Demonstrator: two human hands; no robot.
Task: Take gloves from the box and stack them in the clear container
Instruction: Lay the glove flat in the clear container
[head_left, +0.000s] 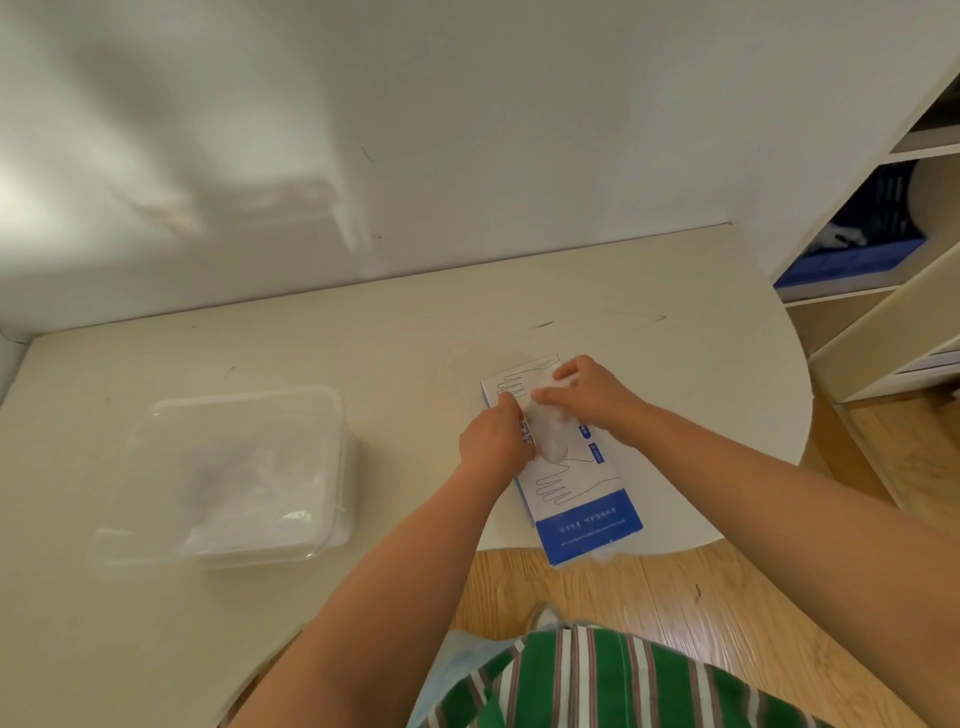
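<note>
Gloves (549, 435) bulge as a crumpled clear wad from the slot of the blue-and-white box (587, 501) at the table's (363, 353) near edge. The right hand (589, 397) pinches this wad. The left hand (493, 441) lies curled on the box, its grip unclear. Well to the left, the clear container (332, 467) holds a loose glove pile (234, 467).

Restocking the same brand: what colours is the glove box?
The glove box is white with a blue band at its near end; head view.
</note>
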